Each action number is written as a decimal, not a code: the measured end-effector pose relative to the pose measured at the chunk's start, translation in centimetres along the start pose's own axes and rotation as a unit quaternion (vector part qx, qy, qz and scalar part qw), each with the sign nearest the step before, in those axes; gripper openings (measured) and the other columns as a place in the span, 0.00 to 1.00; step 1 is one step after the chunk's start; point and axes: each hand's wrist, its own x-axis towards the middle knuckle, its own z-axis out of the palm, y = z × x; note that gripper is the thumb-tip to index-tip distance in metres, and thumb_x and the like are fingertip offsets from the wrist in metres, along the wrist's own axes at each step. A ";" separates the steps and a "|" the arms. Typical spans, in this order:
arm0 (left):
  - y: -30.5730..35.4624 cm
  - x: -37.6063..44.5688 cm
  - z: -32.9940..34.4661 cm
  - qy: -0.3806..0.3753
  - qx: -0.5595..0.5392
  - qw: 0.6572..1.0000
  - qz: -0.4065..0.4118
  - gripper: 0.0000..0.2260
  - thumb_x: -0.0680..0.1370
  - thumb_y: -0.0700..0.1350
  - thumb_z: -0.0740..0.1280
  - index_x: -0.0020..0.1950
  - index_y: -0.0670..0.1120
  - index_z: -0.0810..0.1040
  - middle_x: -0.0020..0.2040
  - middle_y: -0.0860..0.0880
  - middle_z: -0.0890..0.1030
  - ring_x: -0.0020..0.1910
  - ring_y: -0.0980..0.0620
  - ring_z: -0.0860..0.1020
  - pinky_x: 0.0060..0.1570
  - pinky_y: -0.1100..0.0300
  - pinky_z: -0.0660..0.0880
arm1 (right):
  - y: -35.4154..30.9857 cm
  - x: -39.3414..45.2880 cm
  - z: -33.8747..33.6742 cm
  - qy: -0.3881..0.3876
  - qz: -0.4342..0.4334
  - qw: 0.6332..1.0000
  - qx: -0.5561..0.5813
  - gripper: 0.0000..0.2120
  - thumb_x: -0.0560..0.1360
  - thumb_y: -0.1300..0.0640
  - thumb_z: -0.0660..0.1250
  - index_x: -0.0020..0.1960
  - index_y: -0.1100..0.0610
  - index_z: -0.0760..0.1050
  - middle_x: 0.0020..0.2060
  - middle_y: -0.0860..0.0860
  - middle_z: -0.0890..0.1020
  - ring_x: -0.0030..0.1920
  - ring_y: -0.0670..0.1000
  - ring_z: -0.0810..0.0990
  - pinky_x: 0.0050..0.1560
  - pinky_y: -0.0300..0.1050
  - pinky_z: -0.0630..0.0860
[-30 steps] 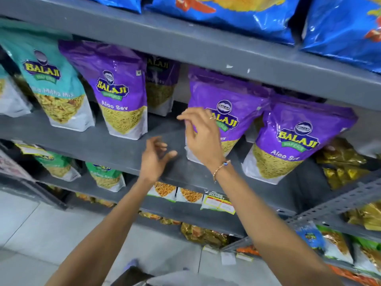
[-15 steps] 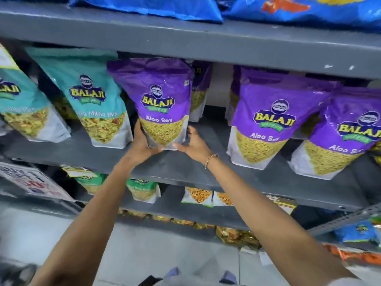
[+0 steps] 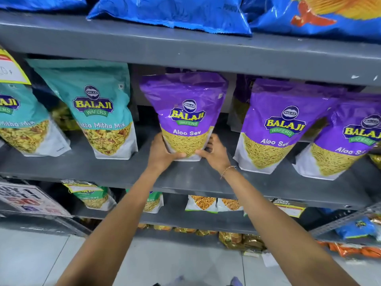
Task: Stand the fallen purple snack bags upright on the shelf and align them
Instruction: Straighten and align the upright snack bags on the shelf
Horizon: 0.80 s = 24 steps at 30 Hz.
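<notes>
Three purple Aloo Sev bags stand in a row on the grey shelf. The left purple bag stands upright in the middle of the view. My left hand grips its lower left corner and my right hand grips its lower right corner. The middle purple bag leans a little to the left, beside my right hand. The right purple bag leans left against it at the frame's right edge. Another purple bag stands further back, mostly hidden.
Two teal Khatta Mitha Mix bags stand left of the purple ones. Blue snack bags lie on the shelf above. Lower shelves hold small green and orange packs. A paper sign hangs at the lower left.
My right hand left the middle purple bag. Both hands moved to the left purple bag and closed on its bottom corners. The view shifted left, and the bag stands straighter.
</notes>
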 end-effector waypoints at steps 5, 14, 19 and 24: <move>-0.2 -0.4 2.1 -0.013 0.003 1.000 0.006 0.36 0.54 0.52 0.82 0.57 0.50 0.70 0.51 0.56 0.72 0.52 0.58 0.68 0.40 0.75 0.62 | 0.6 -1.0 -1.9 0.000 -0.007 1.000 0.002 0.24 0.68 0.64 0.75 0.57 0.55 0.66 0.51 0.51 0.78 0.55 0.53 0.79 0.56 0.45 0.77; -2.2 1.5 0.3 -0.168 -0.092 0.981 -0.029 0.39 0.55 0.55 0.81 0.59 0.56 0.64 0.59 0.58 0.76 0.57 0.62 0.76 0.55 0.62 0.75 | -1.3 -1.0 -4.1 0.116 -0.071 0.991 0.013 0.09 0.75 0.62 0.68 0.55 0.59 0.77 0.49 0.52 0.82 0.49 0.48 0.81 0.53 0.43 0.77; -2.9 1.6 0.5 -0.173 -0.124 0.977 -0.027 0.33 0.60 0.47 0.81 0.58 0.55 0.68 0.60 0.57 0.78 0.57 0.62 0.77 0.53 0.67 0.75 | -1.9 -0.5 -3.4 0.248 -0.049 0.966 -0.050 0.04 0.74 0.64 0.68 0.46 0.64 0.80 0.41 0.60 0.85 0.40 0.52 0.80 0.53 0.57 0.78; -3.2 1.5 0.5 -0.178 -0.142 0.974 -0.022 0.30 0.61 0.44 0.80 0.59 0.53 0.72 0.58 0.57 0.80 0.55 0.62 0.79 0.49 0.71 0.75 | -3.1 -3.4 0.4 0.340 -0.086 0.936 -0.033 0.04 0.78 0.61 0.62 0.44 0.59 0.70 0.38 0.50 0.76 0.39 0.51 0.76 0.43 0.40 0.69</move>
